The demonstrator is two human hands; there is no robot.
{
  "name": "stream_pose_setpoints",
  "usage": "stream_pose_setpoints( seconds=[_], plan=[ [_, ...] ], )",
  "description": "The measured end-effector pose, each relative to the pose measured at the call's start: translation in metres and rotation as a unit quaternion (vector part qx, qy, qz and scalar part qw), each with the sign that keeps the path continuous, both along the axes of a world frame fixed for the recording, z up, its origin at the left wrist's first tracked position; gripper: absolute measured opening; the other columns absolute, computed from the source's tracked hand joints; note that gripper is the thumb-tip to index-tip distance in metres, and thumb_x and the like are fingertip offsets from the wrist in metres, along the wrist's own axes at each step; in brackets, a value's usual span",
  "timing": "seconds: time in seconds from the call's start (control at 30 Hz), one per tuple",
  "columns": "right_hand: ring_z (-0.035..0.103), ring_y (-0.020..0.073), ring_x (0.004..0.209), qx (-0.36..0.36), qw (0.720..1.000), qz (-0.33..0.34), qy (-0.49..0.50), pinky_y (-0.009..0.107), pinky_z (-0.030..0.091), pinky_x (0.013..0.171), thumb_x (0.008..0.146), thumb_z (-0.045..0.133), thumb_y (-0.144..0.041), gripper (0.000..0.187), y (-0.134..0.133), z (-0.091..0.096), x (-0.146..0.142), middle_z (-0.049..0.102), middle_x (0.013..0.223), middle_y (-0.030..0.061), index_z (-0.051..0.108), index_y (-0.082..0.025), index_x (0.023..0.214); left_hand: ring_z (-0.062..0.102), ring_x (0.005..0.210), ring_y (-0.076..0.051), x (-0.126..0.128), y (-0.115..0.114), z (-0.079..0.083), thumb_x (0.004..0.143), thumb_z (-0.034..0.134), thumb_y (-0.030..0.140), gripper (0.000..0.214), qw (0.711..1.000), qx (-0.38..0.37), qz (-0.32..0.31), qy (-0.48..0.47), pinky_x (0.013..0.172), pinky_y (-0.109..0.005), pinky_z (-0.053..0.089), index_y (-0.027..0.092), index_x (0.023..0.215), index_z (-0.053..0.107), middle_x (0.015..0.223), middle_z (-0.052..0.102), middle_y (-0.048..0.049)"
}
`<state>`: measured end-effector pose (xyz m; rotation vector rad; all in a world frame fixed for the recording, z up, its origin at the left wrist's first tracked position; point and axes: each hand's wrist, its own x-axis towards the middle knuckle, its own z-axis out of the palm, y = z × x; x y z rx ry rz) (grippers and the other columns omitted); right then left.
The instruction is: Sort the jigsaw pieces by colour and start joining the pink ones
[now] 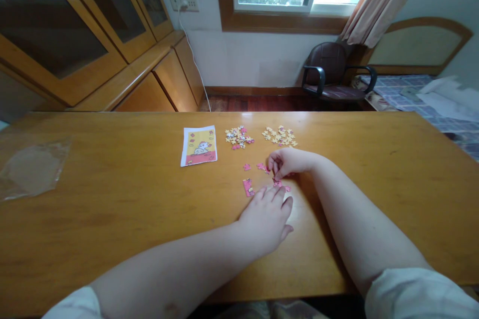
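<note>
My left hand (266, 217) lies palm down on the table, fingers stretched out, its fingertips against the near side of some pink jigsaw pieces (277, 183). My right hand (286, 162) is just beyond it, fingers curled and pinched down on a jigsaw piece at the edge of that pink group; the fingers mostly cover it. Left of the hands is a joined pink section (248, 187) with a bit of printed picture. A single pink piece (247, 166) lies farther off, and a few more pink pieces (261, 165) touch or nearly touch my right fingers.
Two piles of loose pieces lie farther back, a mixed pile (238, 137) and a mostly yellow-backed pile (280, 136). A reference picture card (199, 146) is left of them. At far left lies a clear plastic bag (35, 169). Beyond the wooden table (130, 209) stands an office chair (329, 70).
</note>
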<state>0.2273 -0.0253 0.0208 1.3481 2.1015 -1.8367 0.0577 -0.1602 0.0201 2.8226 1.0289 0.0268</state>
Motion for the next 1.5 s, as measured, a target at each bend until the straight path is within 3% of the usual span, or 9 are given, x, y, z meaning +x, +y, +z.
stream_pose_setpoints(
  seconds=[1.27,1.4,1.5],
  plan=[
    [0.051,0.007,0.049,0.039,0.999,0.017,-0.022,0.018,0.037,0.044,0.051,0.08,-0.028,0.039,-0.0003,-0.0006,-0.001,0.06,0.061,-0.0067,0.056,-0.019,0.08,0.041,0.126,-0.03,0.0,-0.0001,0.0036,0.087,0.049,0.05,0.058,1.0,-0.012,0.004,-0.009,0.103,-0.046,0.031,0.015,0.133,0.042,0.141,0.042,-0.0165],
    [0.048,0.0065,0.044,0.029,0.999,-0.015,0.015,0.019,0.035,0.039,0.063,0.073,-0.033,0.028,-0.0021,0.0018,-0.0018,0.058,0.059,-0.005,0.056,-0.018,0.08,0.041,0.125,-0.03,0.0,-0.0001,0.0038,0.086,0.05,0.049,0.057,1.0,-0.015,0.006,-0.013,0.103,-0.045,0.031,0.015,0.131,0.043,0.141,0.043,-0.0159],
    [0.045,0.0055,0.04,0.066,0.993,-0.091,0.044,0.018,0.033,0.035,0.075,0.062,-0.029,0.015,-0.0028,0.001,-0.0046,0.055,0.059,-0.0044,0.055,-0.017,0.08,0.042,0.125,-0.03,-0.0002,0.0,0.0032,0.086,0.05,0.049,0.056,1.0,-0.011,0.004,-0.015,0.104,-0.045,0.031,0.015,0.13,0.044,0.141,0.043,-0.0153]
  ],
)
